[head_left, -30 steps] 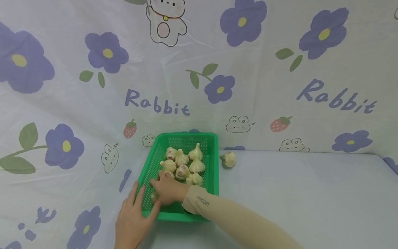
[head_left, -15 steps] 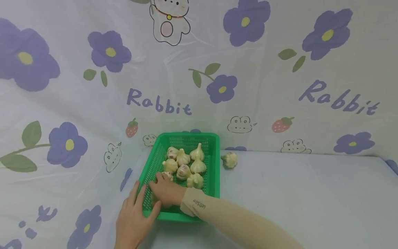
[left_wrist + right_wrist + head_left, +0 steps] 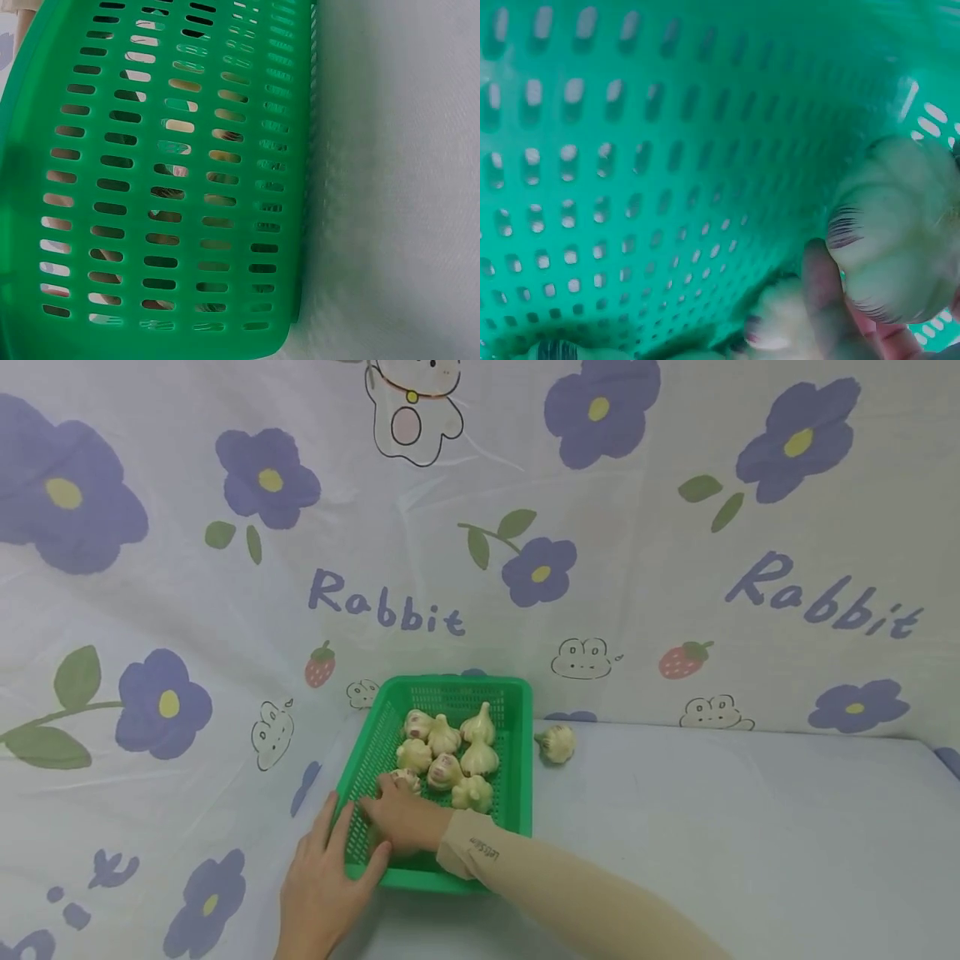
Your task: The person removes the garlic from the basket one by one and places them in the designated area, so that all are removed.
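Note:
A green plastic basket (image 3: 527, 760) holds several white garlic bulbs (image 3: 472, 793). My right hand (image 3: 405, 818) reaches down into its near left part. In the right wrist view, those fingers (image 3: 826, 300) grip a garlic bulb (image 3: 896, 232) with purple streaks, close to the perforated wall. Most of that bulb is hidden beneath the hand in the head view. My left hand (image 3: 324, 875) rests at the basket's near left corner, fingers extended along the left rim and thumb spread toward the near side. The left wrist view has the basket's slotted outer wall (image 3: 142, 180) but not the hand.
One loose garlic bulb (image 3: 557, 743) lies on the white table surface (image 3: 720, 835), just right of the basket. A cloth backdrop (image 3: 637, 577) printed with purple flowers rises behind and along the left side.
The head view has shifted slightly. My right hand stays low in the basket's near left part, with only small movement. My left hand keeps its place at the corner.

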Available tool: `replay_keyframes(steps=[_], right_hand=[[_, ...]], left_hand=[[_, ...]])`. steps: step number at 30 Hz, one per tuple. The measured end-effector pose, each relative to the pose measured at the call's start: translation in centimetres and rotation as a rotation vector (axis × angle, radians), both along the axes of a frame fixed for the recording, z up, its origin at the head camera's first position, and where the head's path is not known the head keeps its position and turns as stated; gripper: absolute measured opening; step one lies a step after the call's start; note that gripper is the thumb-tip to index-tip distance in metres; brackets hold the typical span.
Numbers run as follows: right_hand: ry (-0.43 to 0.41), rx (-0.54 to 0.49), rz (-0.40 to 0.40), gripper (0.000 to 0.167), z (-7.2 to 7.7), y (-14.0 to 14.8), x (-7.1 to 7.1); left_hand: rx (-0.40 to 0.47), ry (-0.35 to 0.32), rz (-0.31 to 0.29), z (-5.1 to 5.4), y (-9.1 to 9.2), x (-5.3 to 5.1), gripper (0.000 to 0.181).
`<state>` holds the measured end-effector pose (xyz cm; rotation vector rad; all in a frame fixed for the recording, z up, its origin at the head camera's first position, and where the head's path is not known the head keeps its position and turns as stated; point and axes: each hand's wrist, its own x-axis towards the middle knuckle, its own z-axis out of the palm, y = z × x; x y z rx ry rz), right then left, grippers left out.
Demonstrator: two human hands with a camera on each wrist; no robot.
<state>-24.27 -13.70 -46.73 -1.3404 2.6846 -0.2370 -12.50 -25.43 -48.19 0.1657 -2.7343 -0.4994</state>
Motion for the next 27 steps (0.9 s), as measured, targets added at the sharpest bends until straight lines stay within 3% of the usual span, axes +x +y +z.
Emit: replay_keyframes(steps=[10, 19, 27], right_hand=[[-0.083, -0.148, 0.004, 0.030, 1.3, 1.4, -1.0], [-0.056, -0.229, 0.039, 0.026, 2.6, 2.3, -1.0], [-0.082, -0.270, 0.025, 0.028, 3.8, 3.2, -0.9]], left_hand=[[0.005, -0.002, -0.010, 0.2, 0.0, 0.0, 0.079], [-0.002, 0.019, -0.016, 0.2, 0.0, 0.0, 0.079], [0.002, 0.016, -0.007, 0.2, 0.1, 0.0, 0.078]])
